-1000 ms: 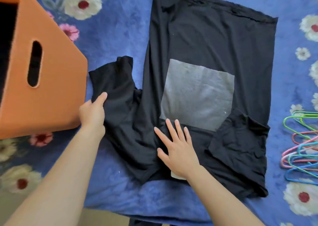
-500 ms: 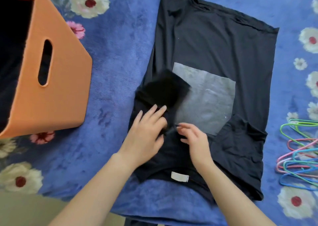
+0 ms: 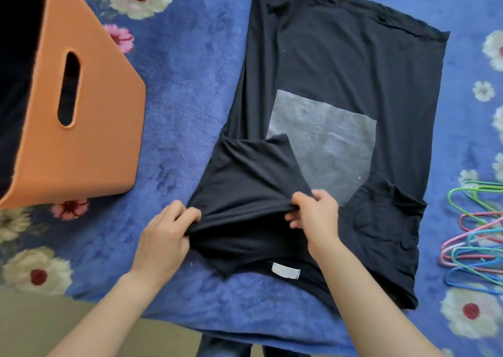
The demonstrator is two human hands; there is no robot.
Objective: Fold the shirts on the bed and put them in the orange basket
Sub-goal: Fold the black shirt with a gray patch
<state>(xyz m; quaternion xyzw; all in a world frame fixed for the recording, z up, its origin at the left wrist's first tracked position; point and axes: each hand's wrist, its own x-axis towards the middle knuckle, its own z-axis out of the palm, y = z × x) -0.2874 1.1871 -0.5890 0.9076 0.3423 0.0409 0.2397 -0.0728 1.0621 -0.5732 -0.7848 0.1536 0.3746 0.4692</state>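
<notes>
One orange basket [image 3: 92,144] stands at the far left on the bed [image 3: 185,98], with the slot [image 3: 69,90] in its side wall in view. Its inside is dark, and what it holds cannot be told. The bed carries a blue cover with white and pink flowers.

Right of the basket and apart from it, the left hand [image 3: 163,237] is at the near left corner of the shirt [image 3: 340,65]. Its fingers [image 3: 187,216] are curled and pinch a raised fold of the black cloth.

The shirt lies spread across the middle of the bed, collar end nearest the person. A white label [image 3: 285,270] shows at the collar, between the two forearms. One sleeve [image 3: 253,171] is folded inward over the body and overlaps the near left corner of a grey square patch [image 3: 334,144].

The right hand [image 3: 315,218] holds the same raised fold at its other end, fingers curled over the cloth. The fold runs taut between the two hands and stands off the layer below.

A second sleeve lies folded inward on the right side of the shirt, creased. Several coloured hangers [image 3: 473,237] lie bunched at the right edge, on the bed, apart from the shirt.
</notes>
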